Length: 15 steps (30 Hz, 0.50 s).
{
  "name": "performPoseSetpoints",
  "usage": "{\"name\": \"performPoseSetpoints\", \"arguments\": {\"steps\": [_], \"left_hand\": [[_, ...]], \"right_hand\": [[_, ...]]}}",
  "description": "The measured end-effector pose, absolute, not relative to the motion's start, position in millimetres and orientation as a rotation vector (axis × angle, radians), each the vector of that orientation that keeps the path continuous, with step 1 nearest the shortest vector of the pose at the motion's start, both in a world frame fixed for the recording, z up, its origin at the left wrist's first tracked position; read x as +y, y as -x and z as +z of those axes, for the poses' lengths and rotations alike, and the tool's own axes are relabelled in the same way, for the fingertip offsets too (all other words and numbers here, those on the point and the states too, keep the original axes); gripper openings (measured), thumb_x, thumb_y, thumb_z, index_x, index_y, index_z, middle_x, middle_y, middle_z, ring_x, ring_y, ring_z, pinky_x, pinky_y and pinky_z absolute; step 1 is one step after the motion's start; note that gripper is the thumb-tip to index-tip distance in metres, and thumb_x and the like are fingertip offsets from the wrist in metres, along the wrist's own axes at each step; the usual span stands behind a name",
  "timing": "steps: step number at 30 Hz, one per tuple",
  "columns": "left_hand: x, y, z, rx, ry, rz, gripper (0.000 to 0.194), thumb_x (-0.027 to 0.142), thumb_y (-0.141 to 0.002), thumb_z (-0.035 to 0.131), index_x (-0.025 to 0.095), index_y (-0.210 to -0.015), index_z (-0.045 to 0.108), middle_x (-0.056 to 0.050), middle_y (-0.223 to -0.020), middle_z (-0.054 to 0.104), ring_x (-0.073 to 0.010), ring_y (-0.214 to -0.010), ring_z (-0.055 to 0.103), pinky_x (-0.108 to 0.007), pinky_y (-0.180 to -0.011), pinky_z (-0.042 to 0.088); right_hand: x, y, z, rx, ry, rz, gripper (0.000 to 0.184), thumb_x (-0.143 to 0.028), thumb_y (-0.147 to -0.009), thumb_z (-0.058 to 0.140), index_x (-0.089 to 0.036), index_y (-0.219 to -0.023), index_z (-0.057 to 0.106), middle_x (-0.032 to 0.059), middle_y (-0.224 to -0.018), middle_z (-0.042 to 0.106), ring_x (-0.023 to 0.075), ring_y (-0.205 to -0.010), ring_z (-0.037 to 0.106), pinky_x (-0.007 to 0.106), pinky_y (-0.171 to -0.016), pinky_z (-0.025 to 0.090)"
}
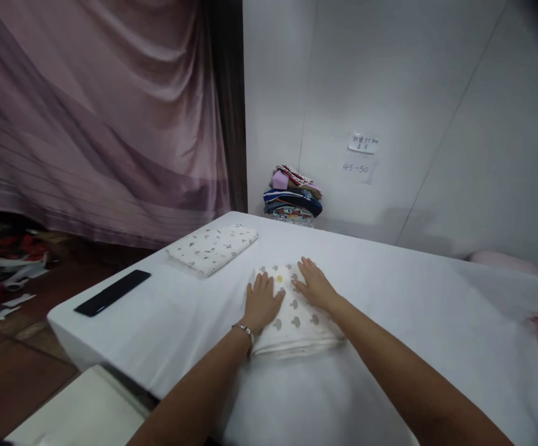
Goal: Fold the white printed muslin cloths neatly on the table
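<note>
On the pale wall (pixel 412 80), a lower sheet (pixel 356 169) is showing "45-50", while an upper sheet (pixel 363 142) is bearing handwritten Chinese characters too blurred to read surely.

The one view, worn on the head, looks from above the near side of the white counter (pixel 417 291), facing forward and slanting down across it. It is close enough for the wearer's forearms (pixel 389 356) to loom large, yet takes in the wall (pixel 403 74) behind the counter and the curtain (pixel 111 111) to its left.
</note>
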<state>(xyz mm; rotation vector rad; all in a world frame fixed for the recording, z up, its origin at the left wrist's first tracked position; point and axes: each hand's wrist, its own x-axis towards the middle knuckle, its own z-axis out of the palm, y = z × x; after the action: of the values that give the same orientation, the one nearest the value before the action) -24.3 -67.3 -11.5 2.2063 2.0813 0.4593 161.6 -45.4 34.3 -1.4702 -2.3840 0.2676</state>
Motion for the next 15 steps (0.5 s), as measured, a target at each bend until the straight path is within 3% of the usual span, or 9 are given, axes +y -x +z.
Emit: {"name": "performPoseSetpoints", "arguments": {"steps": [5, 10, 15], "left_hand": [[-70, 25, -20, 2.022, -2.155, 0.508, 0.062, 0.052, -0.089, 0.028, 0.016, -0.139, 0.035, -0.01, -0.151, 0.019, -0.0272, -0.14, 0.011, -0.049, -0.107, 0.024], [-70, 28, -18, 1.989, -2.116, 0.619, 0.059, 0.05, -0.089, 0.033, 0.015, -0.135, 0.04, -0.011, -0.15, 0.023, -0.0266, -0.139, 0.013, -0.046, -0.105, 0.029], [-76, 37, -18, 2.099, -1.869, 0.84, 0.056, 0.043, -0.087, 0.04, 0.009, -0.132, 0.04, -0.018, -0.146, 0.029, -0.0299, -0.134, 0.028, -0.042, -0.106, 0.03]], "right_hand": [[-16, -174, -5, -2.364, 1.732, 0.31, 0.059, -0.047, -0.092, 0.036, -0.013, -0.14, 0.032, 0.0122, -0.151, 0.018, 0.0255, -0.14, 0.01, 0.046, -0.11, 0.014], [-11, -182, -13, -2.329, 1.655, 0.426, 0.06, -0.043, -0.09, 0.039, -0.009, -0.139, 0.035, 0.013, -0.151, 0.02, 0.0234, -0.14, 0.008, 0.039, -0.112, 0.016], [-37, -198, -18, -2.088, 1.699, 0.61, 0.063, -0.038, -0.088, 0.039, -0.015, -0.144, 0.024, 0.0074, -0.152, 0.015, 0.0184, -0.14, 0.01, 0.037, -0.114, 0.014]]}}
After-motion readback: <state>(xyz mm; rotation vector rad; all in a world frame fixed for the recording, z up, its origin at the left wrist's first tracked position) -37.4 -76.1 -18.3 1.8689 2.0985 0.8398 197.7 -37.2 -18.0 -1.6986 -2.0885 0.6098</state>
